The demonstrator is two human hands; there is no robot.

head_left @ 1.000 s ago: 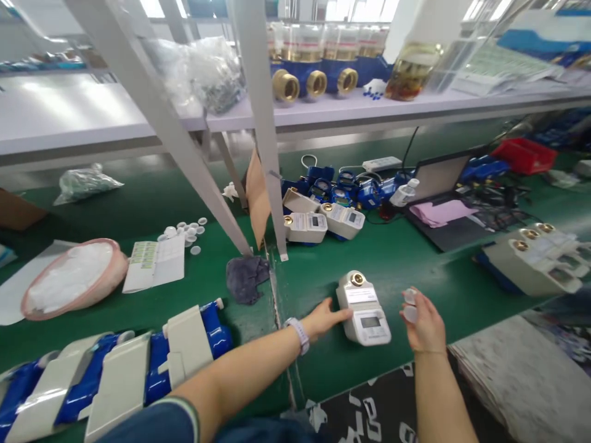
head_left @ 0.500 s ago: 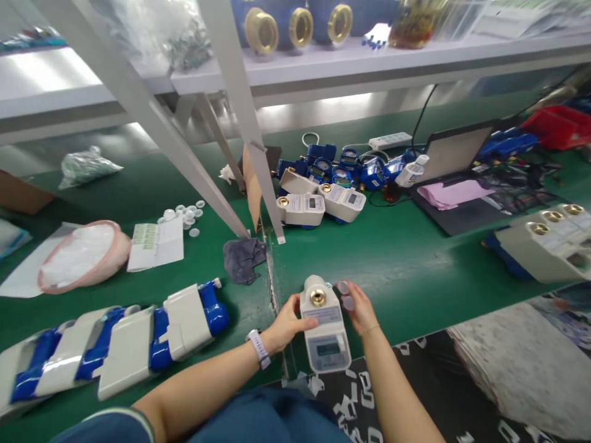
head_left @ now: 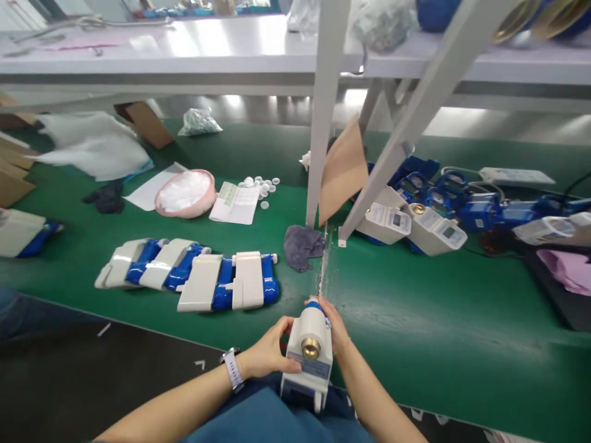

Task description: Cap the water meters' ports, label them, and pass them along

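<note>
A white water meter (head_left: 307,360) with a brass threaded port and a blue body stands tilted at the near table edge, over my lap. My left hand (head_left: 266,355) grips its left side, fingers wrapped round the casing. My right hand (head_left: 336,329) is closed against its right and far side near the blue top; what it holds besides the meter is hidden. A watch is on my left wrist.
A row of white-and-blue meters (head_left: 198,278) lies face down to the left. A grey cloth (head_left: 302,245) sits by the shelf legs (head_left: 323,117). More meters (head_left: 418,224), a pink bowl (head_left: 185,193), white caps (head_left: 261,184) and label sheets (head_left: 235,203) lie on the green table (head_left: 415,295).
I pulled the meter from the table toward me and tipped it up at the edge. My right hand, which held small clear caps, closed onto the meter. The view swung left.
</note>
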